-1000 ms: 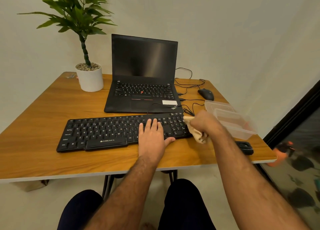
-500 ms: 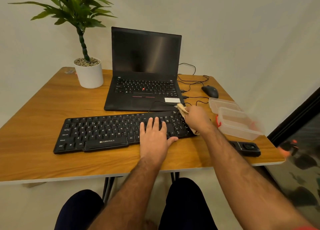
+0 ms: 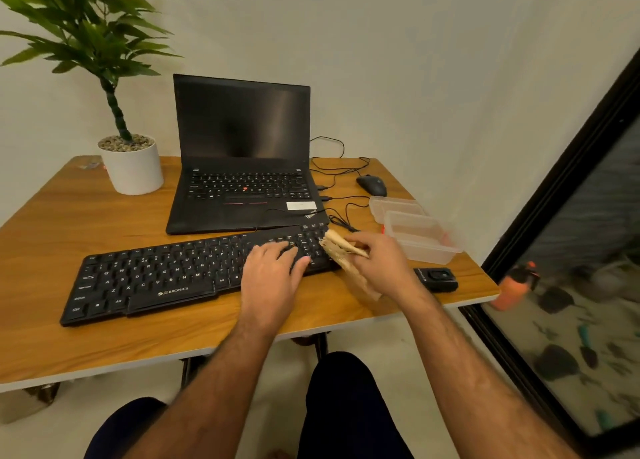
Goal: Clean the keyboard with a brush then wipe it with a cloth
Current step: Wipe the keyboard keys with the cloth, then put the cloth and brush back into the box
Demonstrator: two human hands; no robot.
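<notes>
The keyboard [image 3: 194, 271] is black and full-sized, with white legends and a white brand mark on its near lip; it lies flat on the wooden bench [image 3: 52, 237], set slightly askew so that its right end sits farther back than its left, just in front of the open laptop. The cloth [image 3: 343, 251] is tan and crumpled, bunched against the keyboard's right end, one fold resting on the keys there and the rest trailing toward the near right.

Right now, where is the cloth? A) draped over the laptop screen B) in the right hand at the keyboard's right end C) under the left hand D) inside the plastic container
B: the right hand grips the cloth against the right end of the keyboard.
</notes>
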